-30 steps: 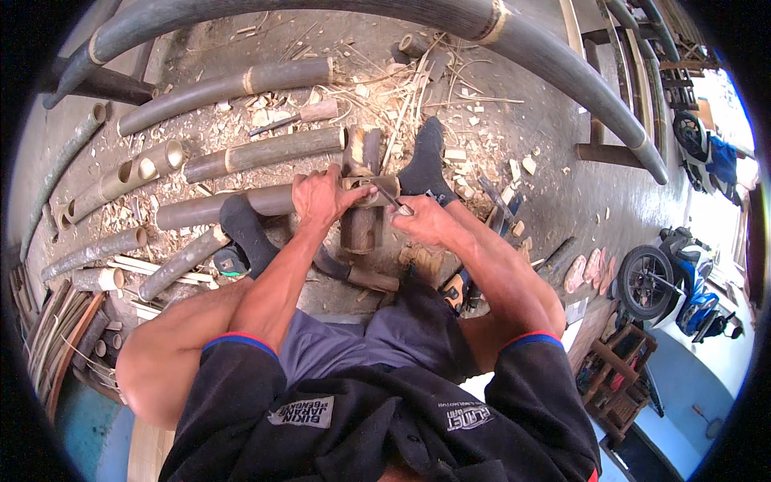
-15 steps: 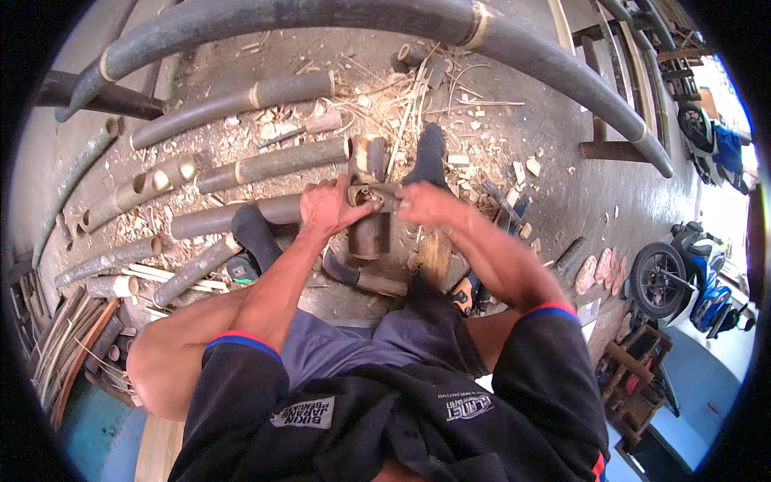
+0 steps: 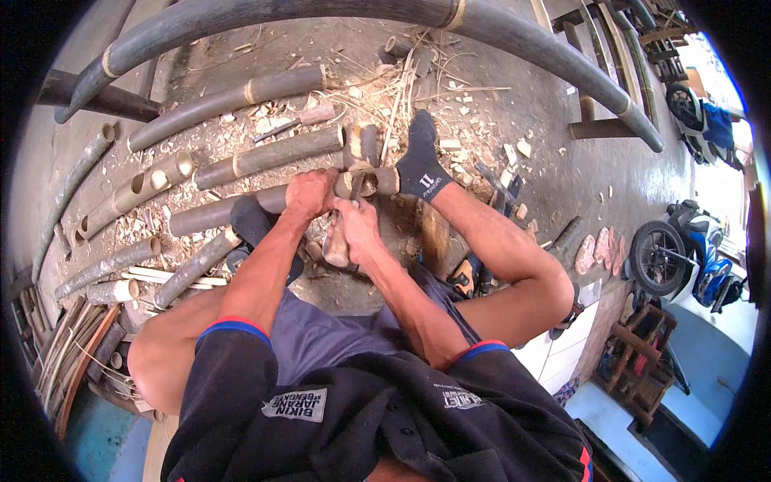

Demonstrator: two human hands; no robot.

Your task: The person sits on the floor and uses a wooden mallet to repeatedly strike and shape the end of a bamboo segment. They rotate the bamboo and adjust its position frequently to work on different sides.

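A dark bamboo pole [image 3: 233, 214] lies crosswise before me, with a round hole [image 3: 369, 185] cut near its right end. My left hand [image 3: 312, 193] is closed over the pole, just left of the hole. In my right hand [image 3: 357, 223], a wooden-handled tool [image 3: 336, 251] points its handle toward me; its narrow working end reaches up to the hole's left side, and its exact shape is partly hidden. My left foot in a dark sock [image 3: 255, 215] lies against the pole, and my right foot [image 3: 423, 165] is by its right end. A short bamboo piece [image 3: 361, 147] shows just beyond the pole.
More bamboo lengths [image 3: 269, 155] lie beyond and left, one with several holes [image 3: 136, 190]. A wooden-handled chisel [image 3: 297, 122] rests among pale chips. A long bamboo pole [image 3: 281, 14] spans the far side. Sandals [image 3: 594, 249] and a motorbike [image 3: 683, 269] are at right.
My right hand has swung from the right of the hole to its near left side, gripping the wooden handle. The bamboo's cut end now reaches farther right, toward my right foot.
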